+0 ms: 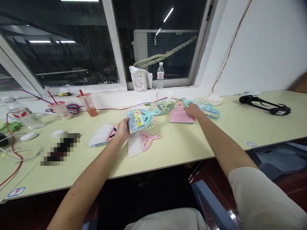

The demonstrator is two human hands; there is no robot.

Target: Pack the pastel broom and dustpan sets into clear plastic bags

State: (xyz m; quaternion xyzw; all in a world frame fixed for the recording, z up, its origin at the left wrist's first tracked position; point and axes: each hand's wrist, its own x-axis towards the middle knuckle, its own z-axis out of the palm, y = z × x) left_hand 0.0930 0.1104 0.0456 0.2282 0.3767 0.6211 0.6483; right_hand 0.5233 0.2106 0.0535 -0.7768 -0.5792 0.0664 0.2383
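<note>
My left hand (123, 128) is closed on the near left edge of a clear-wrapped blue dustpan and brush set (140, 119) with a yellow-green label, held just above the table. My right hand (192, 110) is closed at the right edge of a pink dustpan (182, 115), its fingertips partly hidden. A blue-green edge shows beneath that dustpan. Below the wrapped set lies a pink-handled hand brush (145, 142) with white bristles. Left of my left hand are stacked brushes (103, 134), a pink one on top.
Wrapped green (164, 107) and blue (209, 111) sets lie at the back. Two drink cups (88, 104) with red straws and a large water bottle (22, 113) stand left. A small bottle (160, 76) is on the sill. A black headset (265, 105) lies right.
</note>
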